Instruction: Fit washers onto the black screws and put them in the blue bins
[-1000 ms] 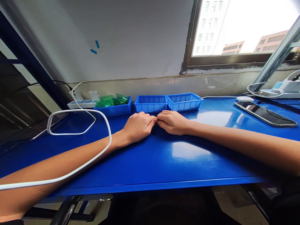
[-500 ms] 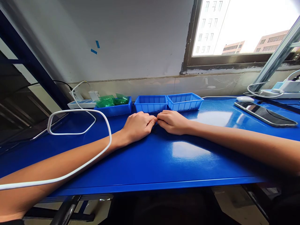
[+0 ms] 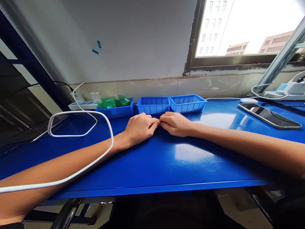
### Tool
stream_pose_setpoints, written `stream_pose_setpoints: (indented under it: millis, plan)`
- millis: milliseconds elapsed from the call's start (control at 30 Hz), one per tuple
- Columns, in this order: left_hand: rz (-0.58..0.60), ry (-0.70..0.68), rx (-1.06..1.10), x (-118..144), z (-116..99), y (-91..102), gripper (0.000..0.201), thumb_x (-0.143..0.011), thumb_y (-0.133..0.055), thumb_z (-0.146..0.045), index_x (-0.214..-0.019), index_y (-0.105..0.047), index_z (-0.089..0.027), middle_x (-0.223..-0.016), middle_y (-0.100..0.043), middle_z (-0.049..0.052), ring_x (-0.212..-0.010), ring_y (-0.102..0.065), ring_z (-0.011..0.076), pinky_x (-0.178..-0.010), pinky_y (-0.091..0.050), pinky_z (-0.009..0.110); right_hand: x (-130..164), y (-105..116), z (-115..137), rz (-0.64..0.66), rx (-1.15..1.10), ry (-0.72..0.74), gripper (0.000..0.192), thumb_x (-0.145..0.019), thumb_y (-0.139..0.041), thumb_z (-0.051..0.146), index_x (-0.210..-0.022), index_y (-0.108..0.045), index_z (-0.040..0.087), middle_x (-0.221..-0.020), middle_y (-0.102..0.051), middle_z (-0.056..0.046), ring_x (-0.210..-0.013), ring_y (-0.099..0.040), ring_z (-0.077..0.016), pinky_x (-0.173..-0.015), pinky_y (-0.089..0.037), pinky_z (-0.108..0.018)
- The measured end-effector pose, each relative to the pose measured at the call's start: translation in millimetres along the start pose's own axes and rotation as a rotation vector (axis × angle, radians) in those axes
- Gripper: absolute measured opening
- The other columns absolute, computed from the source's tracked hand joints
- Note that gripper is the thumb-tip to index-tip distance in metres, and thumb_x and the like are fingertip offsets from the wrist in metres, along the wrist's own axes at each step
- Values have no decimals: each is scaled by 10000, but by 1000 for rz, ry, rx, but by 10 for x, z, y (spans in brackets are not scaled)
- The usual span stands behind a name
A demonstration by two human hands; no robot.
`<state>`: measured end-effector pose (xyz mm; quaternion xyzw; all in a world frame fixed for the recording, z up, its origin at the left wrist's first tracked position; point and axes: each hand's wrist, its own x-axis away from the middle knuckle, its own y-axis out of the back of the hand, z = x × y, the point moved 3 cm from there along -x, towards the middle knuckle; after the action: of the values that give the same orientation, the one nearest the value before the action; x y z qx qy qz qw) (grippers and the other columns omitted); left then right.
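My left hand [image 3: 141, 128] rests on the blue tabletop [image 3: 143, 168] with its fingers curled and closed. Against its thumb side lies my right hand [image 3: 175, 124], also closed, and the fingertips of the two meet in the middle. Whatever is inside either hand, if anything, is hidden from this angle. Just behind them stand two blue bins, the middle bin [image 3: 153, 106] and the right bin [image 3: 188, 104]. To their left, another blue bin [image 3: 116, 111] holds green plastic bags [image 3: 111, 103].
A white cable [image 3: 78, 173] loops in front of my left forearm. On the right lie a phone [image 3: 269, 116] and a small white case [image 3: 249, 100]. Power strips stand at the back left [image 3: 84, 105] and back right [image 3: 277, 94]. A wall and window close off the back.
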<state>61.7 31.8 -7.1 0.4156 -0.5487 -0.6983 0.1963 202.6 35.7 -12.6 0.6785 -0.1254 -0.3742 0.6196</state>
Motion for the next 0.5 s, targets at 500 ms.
stream_pose_setpoints:
  millis: [500]
  plan:
    - [14, -16, 30, -6, -6, 5, 360, -895, -340, -377, -975, -666, -246, -876, -687, 13, -816, -578, 198, -669, -428, 281, 2, 4, 10, -14, -9, 17, 181, -847, -402, 157, -720, -531, 155, -712, -550, -33, -696, -462, -140, -676, -334, -264]
